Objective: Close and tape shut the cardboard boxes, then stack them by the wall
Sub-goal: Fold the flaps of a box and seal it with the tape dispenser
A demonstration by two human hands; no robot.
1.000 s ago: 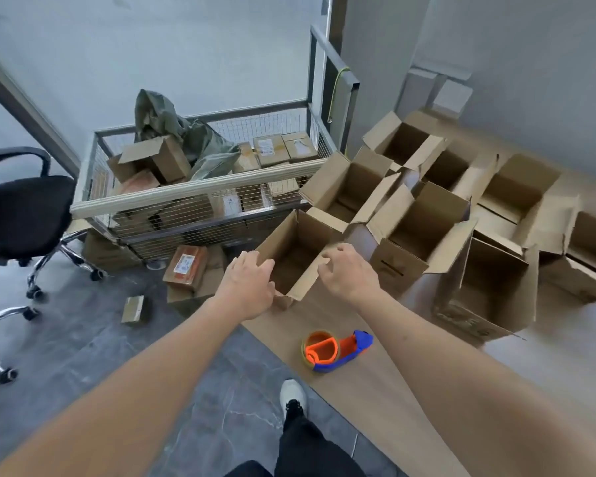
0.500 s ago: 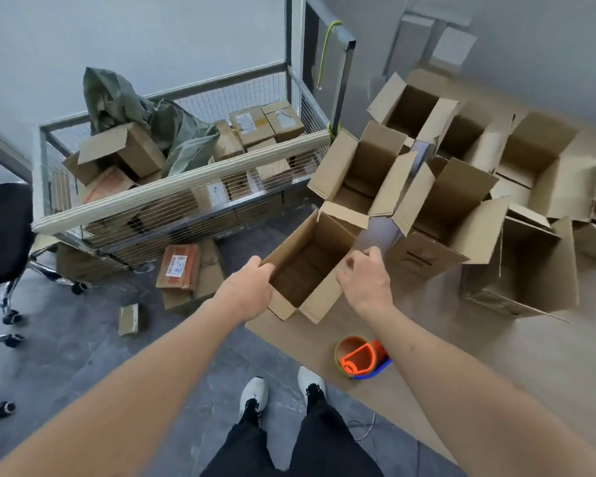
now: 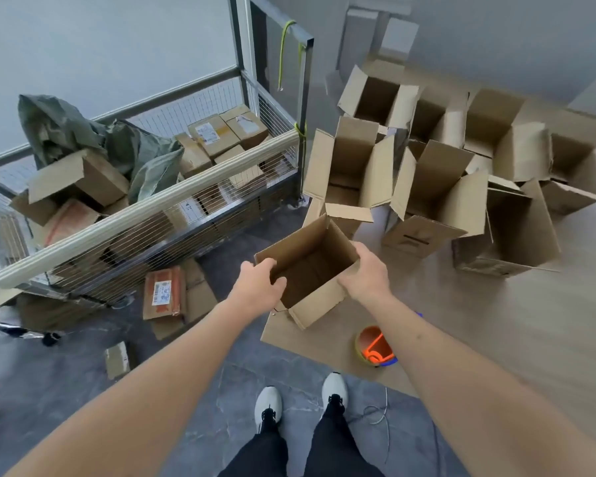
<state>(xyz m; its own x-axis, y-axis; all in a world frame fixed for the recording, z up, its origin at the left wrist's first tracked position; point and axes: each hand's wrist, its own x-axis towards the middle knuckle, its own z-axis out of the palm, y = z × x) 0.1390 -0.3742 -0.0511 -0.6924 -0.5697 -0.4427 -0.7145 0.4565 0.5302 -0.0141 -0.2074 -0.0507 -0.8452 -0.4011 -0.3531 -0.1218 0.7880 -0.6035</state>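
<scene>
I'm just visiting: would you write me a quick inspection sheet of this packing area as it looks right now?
Surface: grey tiled floor, partly covered by flat cardboard sheet.
Job's things: open box held at its rim; more open boxes behind it; tape dispenser on the sheet.
Clutter: parcels on the floor; wire cart full of packages and a green bag.
Hands: left hand and right hand both grip the box.
Cables: thin wire on the floor by the shoes.
Surroundings: pale wall; office chair base at the left edge.
</scene>
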